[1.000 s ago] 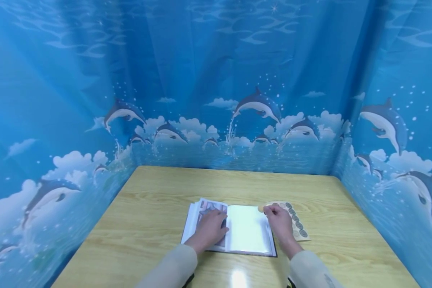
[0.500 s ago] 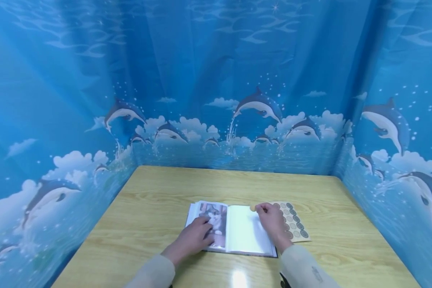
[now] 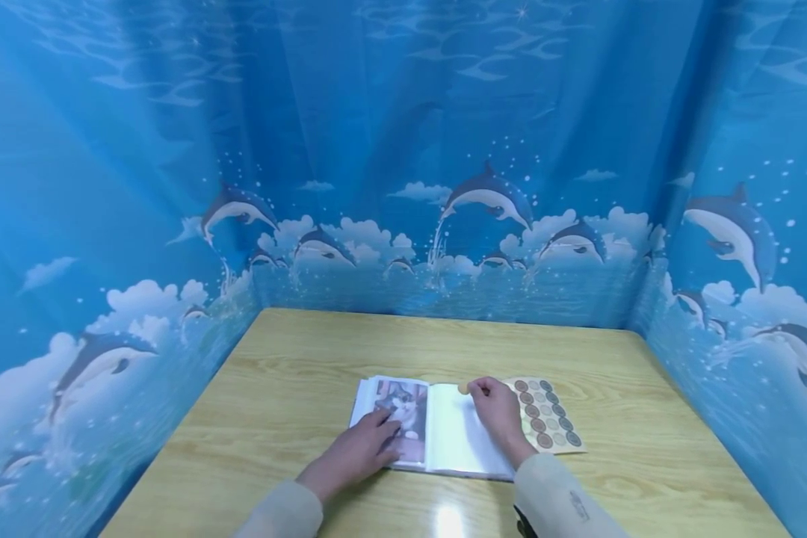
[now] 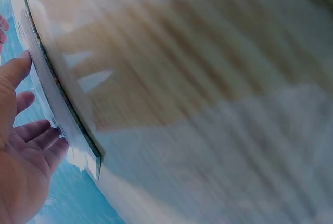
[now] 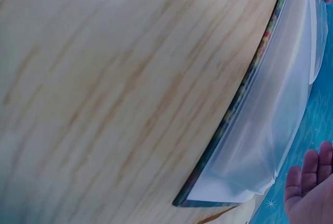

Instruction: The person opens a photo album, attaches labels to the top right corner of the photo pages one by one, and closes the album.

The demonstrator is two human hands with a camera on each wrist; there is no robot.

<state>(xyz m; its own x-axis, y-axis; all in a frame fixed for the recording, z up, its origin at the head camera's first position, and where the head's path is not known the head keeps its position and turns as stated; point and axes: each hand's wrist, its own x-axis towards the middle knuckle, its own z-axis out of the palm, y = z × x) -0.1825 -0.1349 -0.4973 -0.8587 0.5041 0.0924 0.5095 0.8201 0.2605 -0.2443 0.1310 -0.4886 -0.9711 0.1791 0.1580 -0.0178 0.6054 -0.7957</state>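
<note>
A photo album (image 3: 449,441) lies spread on the table, with a cat photo (image 3: 412,418) in its left page and a blank pale right page. My left hand (image 3: 353,452) rests on the left page, fingers loosely extended over the photo's lower left; the left wrist view has this hand (image 4: 26,156) at the album's edge. Near the top of the right page, my right hand (image 3: 500,415) pinches a small round tan sticker (image 3: 463,388) between thumb and forefinger. The right wrist view shows that hand (image 5: 315,187) beyond the clear page sleeves (image 5: 250,135), its fingertips and the sticker out of sight.
Right of the album lies a sheet of round stickers (image 3: 550,415) in brown, cream and dark tones, partly behind my right hand. The wood-grain table (image 3: 296,359) is bordered by blue dolphin-print curtains (image 3: 376,149) at the back and sides.
My left hand has slid left and towards me, uncovering the cat photo. My right hand has carried the round sticker left over the top of the right page, and more of the sticker sheet shows.
</note>
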